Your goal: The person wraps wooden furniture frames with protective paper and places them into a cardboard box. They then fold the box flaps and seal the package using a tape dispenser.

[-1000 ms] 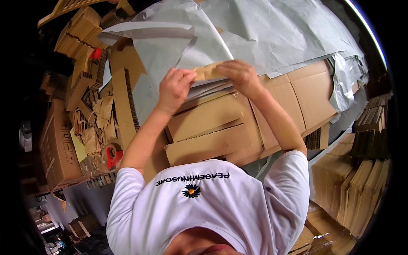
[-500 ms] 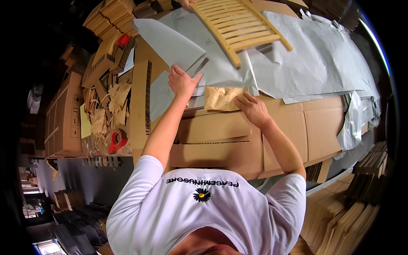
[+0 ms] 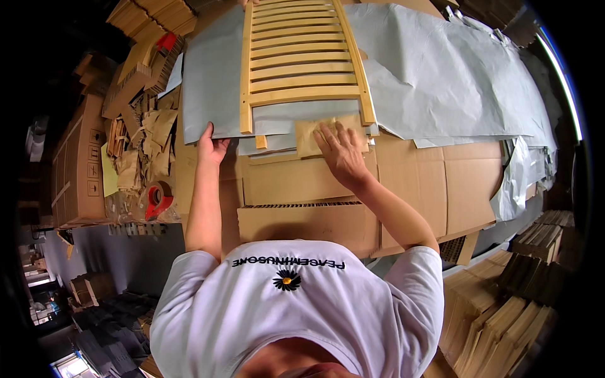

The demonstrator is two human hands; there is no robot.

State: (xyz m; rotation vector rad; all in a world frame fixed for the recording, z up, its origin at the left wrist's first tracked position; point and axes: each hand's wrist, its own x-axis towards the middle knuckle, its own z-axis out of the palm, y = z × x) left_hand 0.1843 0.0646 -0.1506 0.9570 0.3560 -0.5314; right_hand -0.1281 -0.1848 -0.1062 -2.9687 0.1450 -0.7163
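Observation:
A slatted wooden panel (image 3: 302,66) lies lengthwise over the grey wrapping sheet (image 3: 211,75), its legs pointing toward me. My left hand (image 3: 213,150) is closed on the near left corner of that sheet, fingertips partly hidden. With fingers spread flat, my right hand (image 3: 343,154) presses on a crinkled brown paper packet (image 3: 309,140) just by the panel's near right leg. Under the panel's near left leg, a short wooden piece (image 3: 261,142) pokes out. At the top edge, another person's hand (image 3: 247,2) touches the panel's far end.
Flattened cardboard (image 3: 409,183) covers the table's near side. More grey sheeting (image 3: 454,82) spreads to the right. On the left are a red tape dispenser (image 3: 159,200), paper scraps (image 3: 151,135) and a large carton (image 3: 82,164). Stacked boards (image 3: 491,334) stand low at the right.
The panel has swung from a tilt to straight and come down nearer me. My left hand has moved left and down to the sheet's edge; my right hand has slid left onto the packet.

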